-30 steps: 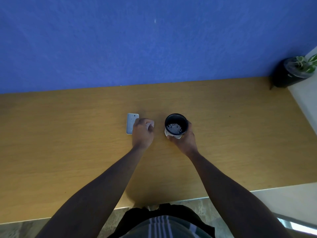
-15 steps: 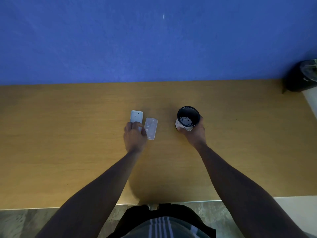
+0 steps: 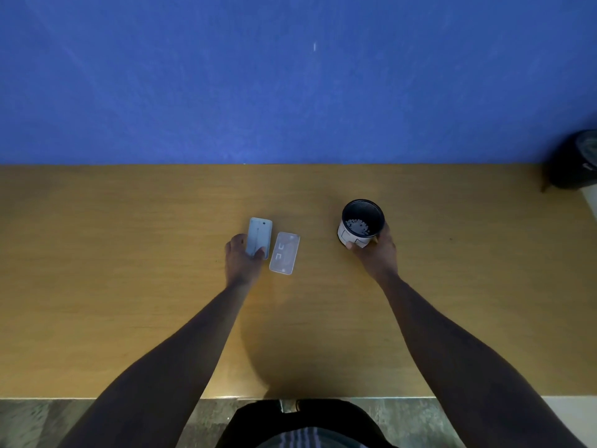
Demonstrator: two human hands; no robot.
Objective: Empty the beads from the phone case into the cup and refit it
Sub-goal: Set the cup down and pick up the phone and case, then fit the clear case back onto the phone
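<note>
Two bare forearms reach forward over the yellow-brown wooden tabletop (image 3: 129, 253) below a blue wall (image 3: 290, 76). The left hand (image 3: 240, 258) lies palm down, thumb and fingers pinching the near end of a pale blue-grey rectangular phone (image 3: 259, 238) that lies flat on the wood. Just beside it on the right, apart from the hand, lies the clear plastic phone case (image 3: 284, 252), slightly tilted. Well to the right, the right hand (image 3: 376, 250) wraps around the near side of a white paper cup with a dark inside (image 3: 361, 223), fingers curled on its wall. Small pale beads (image 3: 357, 226) sit in the cup's bottom. A dark round pot (image 3: 575, 163) stands at the far right edge.
</note>
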